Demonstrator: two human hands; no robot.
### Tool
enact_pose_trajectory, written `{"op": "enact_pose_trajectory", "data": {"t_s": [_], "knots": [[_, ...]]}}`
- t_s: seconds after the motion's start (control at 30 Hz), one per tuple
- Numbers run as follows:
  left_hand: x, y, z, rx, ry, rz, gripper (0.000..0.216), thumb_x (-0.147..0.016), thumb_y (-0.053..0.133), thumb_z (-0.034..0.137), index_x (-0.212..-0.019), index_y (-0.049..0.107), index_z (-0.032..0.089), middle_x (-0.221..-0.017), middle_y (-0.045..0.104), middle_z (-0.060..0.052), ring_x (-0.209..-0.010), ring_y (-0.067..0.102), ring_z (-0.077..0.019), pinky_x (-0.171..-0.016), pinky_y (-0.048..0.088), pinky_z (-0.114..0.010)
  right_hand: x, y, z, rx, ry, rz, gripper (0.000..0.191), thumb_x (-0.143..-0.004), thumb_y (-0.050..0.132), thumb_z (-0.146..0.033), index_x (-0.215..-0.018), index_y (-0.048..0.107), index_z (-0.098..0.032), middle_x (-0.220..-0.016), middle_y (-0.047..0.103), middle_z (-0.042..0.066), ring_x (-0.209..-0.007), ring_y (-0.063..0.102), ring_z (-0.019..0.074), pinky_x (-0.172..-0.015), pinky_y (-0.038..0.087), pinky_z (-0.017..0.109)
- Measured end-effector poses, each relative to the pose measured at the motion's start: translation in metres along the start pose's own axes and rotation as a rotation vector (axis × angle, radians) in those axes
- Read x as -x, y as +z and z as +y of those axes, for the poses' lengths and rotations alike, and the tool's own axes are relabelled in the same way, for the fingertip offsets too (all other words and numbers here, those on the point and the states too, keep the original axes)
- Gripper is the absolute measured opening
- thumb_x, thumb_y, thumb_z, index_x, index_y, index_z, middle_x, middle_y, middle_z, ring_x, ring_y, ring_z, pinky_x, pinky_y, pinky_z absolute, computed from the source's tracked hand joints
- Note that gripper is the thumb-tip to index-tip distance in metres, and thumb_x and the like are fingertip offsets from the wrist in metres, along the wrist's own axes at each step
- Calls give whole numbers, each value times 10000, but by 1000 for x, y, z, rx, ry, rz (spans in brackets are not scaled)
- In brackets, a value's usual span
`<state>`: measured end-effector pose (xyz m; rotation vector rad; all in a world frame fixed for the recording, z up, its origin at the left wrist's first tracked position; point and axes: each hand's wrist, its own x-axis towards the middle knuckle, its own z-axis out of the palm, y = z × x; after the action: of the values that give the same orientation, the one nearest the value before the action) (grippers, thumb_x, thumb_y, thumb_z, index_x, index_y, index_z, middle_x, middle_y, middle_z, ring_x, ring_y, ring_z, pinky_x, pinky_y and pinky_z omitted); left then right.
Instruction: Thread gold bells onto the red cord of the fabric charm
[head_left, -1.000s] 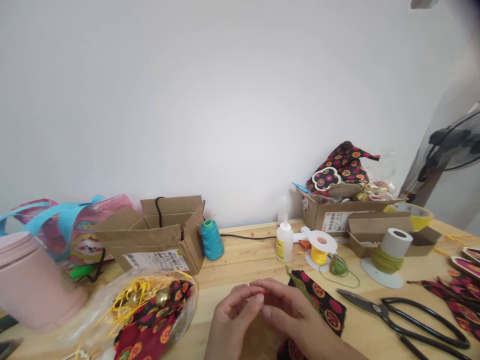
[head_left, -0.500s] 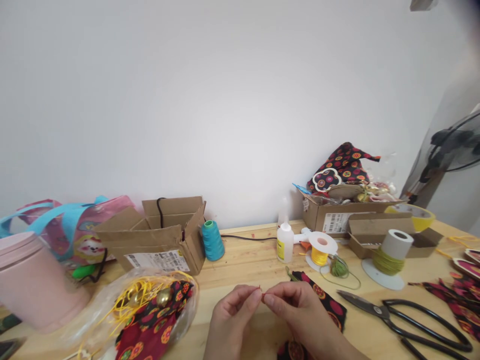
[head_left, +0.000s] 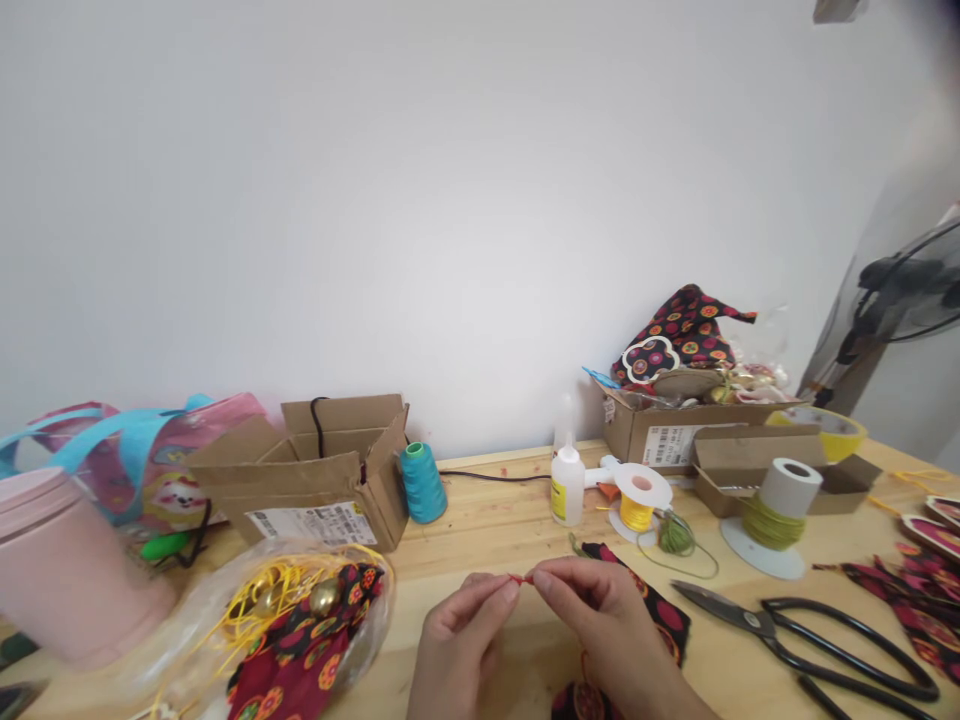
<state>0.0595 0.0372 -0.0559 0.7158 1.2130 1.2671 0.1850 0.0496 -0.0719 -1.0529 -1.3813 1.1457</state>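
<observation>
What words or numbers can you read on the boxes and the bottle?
None can be read.
Shipping label on the open cardboard box: barcode and print, too small and blurred.
Label on the far cardboard box: barcode and print, too blurred.
Yellow label on the glue bottle: too small to read.
Pink bag: a cartoon picture, no legible words.

A plain white wall (head_left: 420, 200) fills the upper frame, evenly lit. A light wooden table (head_left: 487, 520) spans the bottom. 1 fan (head_left: 900, 290) stands at right.

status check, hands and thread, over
Left hand and right hand both pinching red thread between fingertips. Patterned fabric beneath right hand. Scissors lie apart.
</observation>
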Motion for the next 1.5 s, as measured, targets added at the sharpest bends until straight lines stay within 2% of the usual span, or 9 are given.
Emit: {"op": "enact_pose_trajectory", "data": {"t_s": [0.13, 0.3, 0.43, 0.57, 0.73, 0.93, 1.13, 1.37, 1.5], "knots": [[-4, -3, -6, 81, -118, 16, 172, -494, 706, 305, -601, 662, 179, -450, 511, 47, -480, 476, -87, -405, 285, -151, 0, 1, 2, 5, -1, 16, 218, -743, 548, -330, -754, 694, -169, -643, 655, 24, -600, 532, 147, -537, 391, 211], [-9, -5, -9, 100, -162, -21, 174, -491, 707, 290, -610, 646, 179, -408, 454, 75, -374, 359, -38, -355, 167, -135, -2, 2, 2, 2, -6, 14, 211, -735, 557, -318, -743, 695, -159, -634, 653, 30, -601, 537, 153, -541, 398, 218], [-7, -4, -8, 51, -168, -22, 238, -462, 716, 264, -679, 674, 177, -465, 532, 50, -414, 418, -50, -383, 239, -137, -3, 2, 4, -14, 17, 28, 229, -735, 556, -339, -743, 691, -155, -620, 641, 25, -591, 530, 153, -522, 389, 218], [-6, -1, -7, 51, -103, -39, 286, -410, 741, 259, -677, 688, 173, -597, 630, -2, -530, 518, -108, -454, 339, -177, -3, 1, 7, -28, 23, 49, 241, -733, 558, -355, -734, 685, -150, -616, 630, 21, -584, 522, 151, -516, 384, 220], [-4, 2, -5, 41, -22, 8, 246, -431, 743, 284, -649, 694, 184, -623, 648, -11, -577, 527, -118, -463, 344, -172, -2, 1, 6, -36, 22, 44, 233, -737, 555, -350, -733, 683, -156, -628, 634, 20, -600, 528, 152, -530, 389, 218], [-6, 0, -5, 41, -23, 15, 213, -471, 731, 320, -633, 690, 189, -530, 546, 42, -433, 404, -52, -378, 261, -147, 0, 4, 2, -5, -9, 5, 230, -731, 554, -340, -729, 692, -155, -626, 651, 32, -606, 537, 162, -547, 399, 227], [-10, -3, -9, 98, -23, 7, 204, -422, 757, 307, -497, 635, 161, -446, 369, 100, -338, 217, -7, -346, 190, -156, 1, 6, 0, 86, -26, 20, 263, -715, 554, -348, -616, 677, -138, -575, 636, 38, -541, 510, 153, -492, 377, 222], [-10, -4, -8, 151, 0, -116, 191, -504, 724, 296, -582, 627, 151, -428, 384, 93, -333, 170, -7, -336, 147, -148, 0, 6, 0, 98, -22, 15, 272, -710, 551, -358, -598, 664, -138, -576, 631, 38, -544, 506, 156, -492, 375, 225], [-10, -3, -8, 187, -46, -111, 219, -484, 736, 308, -566, 607, 151, -429, 373, 93, -341, 189, -6, -342, 151, -136, 0, 6, 1, 90, -12, -3, 271, -711, 553, -365, -626, 671, -136, -578, 628, 36, -539, 498, 150, -491, 370, 223]]}}
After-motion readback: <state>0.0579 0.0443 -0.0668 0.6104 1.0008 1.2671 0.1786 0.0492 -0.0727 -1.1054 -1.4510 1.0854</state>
